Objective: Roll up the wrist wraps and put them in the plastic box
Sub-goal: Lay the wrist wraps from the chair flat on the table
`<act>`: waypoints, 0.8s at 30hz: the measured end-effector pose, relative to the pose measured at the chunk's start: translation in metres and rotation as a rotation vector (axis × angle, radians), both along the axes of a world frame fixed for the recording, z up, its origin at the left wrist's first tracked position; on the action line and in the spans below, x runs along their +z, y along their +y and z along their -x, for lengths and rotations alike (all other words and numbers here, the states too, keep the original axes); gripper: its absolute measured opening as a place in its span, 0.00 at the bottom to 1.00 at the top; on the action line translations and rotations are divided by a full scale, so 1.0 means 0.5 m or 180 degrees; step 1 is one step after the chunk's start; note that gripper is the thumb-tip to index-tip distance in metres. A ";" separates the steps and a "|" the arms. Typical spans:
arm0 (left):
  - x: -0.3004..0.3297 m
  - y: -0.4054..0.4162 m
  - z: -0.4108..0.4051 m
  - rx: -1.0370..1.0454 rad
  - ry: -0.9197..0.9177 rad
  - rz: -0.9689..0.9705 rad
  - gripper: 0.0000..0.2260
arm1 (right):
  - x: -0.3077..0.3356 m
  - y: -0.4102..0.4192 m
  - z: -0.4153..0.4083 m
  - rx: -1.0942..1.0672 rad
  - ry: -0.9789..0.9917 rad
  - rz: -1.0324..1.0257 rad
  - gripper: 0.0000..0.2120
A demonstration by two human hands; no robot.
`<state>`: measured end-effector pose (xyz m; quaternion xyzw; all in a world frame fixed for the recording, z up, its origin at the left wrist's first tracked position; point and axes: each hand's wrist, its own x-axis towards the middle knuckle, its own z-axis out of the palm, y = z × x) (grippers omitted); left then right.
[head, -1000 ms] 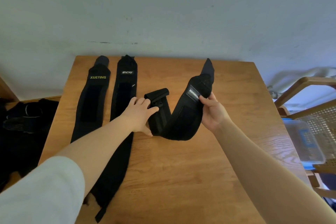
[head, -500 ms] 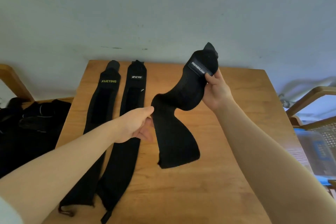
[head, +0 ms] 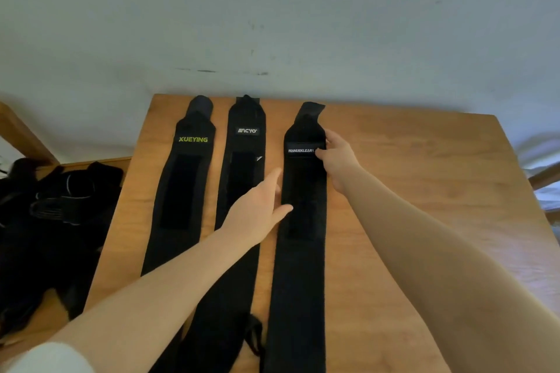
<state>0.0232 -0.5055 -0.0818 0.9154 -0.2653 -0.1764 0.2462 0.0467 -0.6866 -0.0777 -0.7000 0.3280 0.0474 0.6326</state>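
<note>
Three black wrist wraps lie flat and side by side, running lengthwise on the wooden table (head: pixel 424 191). The left wrap (head: pixel 185 188) reads XUEYING in yellow, the middle wrap (head: pixel 242 145) has a small white logo, and the right wrap (head: pixel 300 266) reads MANUEKLEAR. My right hand (head: pixel 336 157) pinches the right wrap's edge beside its label at the far end. With fingers spread, my left hand (head: pixel 257 212) rests at the left edge of that same wrap, over the middle wrap. The plastic box is out of view.
A pile of black gear (head: pixel 51 215) lies on a lower surface left of the table. A pale wall stands just behind the table's far edge. Part of a wooden chair (head: pixel 545 175) shows at the right edge.
The right wrap was held up, bent and dangling; now it lies straight and flat on the table beside the other two. Both hands came down with it.
</note>
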 end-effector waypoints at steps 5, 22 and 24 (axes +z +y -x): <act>-0.038 0.005 -0.032 -0.1074 -0.0939 -0.0734 0.35 | -0.013 0.032 -0.065 0.0091 -0.0028 0.0258 0.20; 0.008 -0.004 0.010 -0.1296 -0.1394 -0.1316 0.40 | 0.014 0.064 0.299 0.0630 0.1743 0.1091 0.19; 0.011 0.002 0.078 -0.1671 -0.1516 -0.0848 0.24 | 0.017 0.089 0.320 0.0603 0.1727 0.0905 0.19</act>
